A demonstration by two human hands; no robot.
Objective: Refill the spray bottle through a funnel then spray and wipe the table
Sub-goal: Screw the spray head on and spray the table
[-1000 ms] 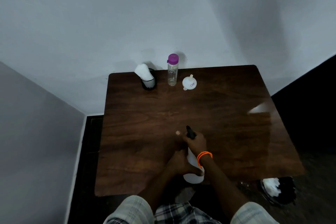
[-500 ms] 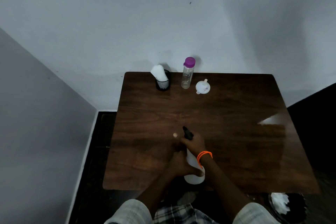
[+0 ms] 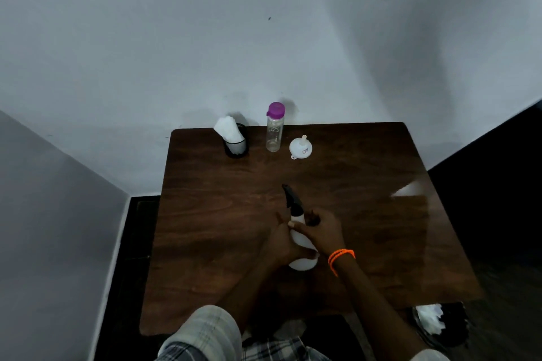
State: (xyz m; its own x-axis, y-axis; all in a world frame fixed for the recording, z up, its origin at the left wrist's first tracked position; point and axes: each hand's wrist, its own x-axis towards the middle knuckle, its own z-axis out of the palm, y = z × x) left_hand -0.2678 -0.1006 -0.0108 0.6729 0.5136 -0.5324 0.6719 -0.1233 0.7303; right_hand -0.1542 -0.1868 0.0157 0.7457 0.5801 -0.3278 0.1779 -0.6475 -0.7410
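Observation:
A white spray bottle (image 3: 302, 263) with a black spray head (image 3: 291, 199) stands on the dark wooden table (image 3: 223, 237), near its front middle. My left hand (image 3: 280, 242) grips the bottle's body from the left. My right hand (image 3: 321, 231), with an orange band at the wrist, holds the bottle's neck just below the spray head. At the back of the table stand a clear water bottle with a purple cap (image 3: 274, 127) and, to its right, a white funnel (image 3: 300, 148) lying on the table with its spout up.
A black cup holding white tissue (image 3: 233, 139) stands at the table's back left, against the wall. On the floor at the front right sits a dark bin with white paper (image 3: 434, 321). The wall runs along the table's back edge.
My right hand has slid from on top of the spray head down to the bottle's neck, baring the black head. The left hand keeps its grip. The camera has shifted.

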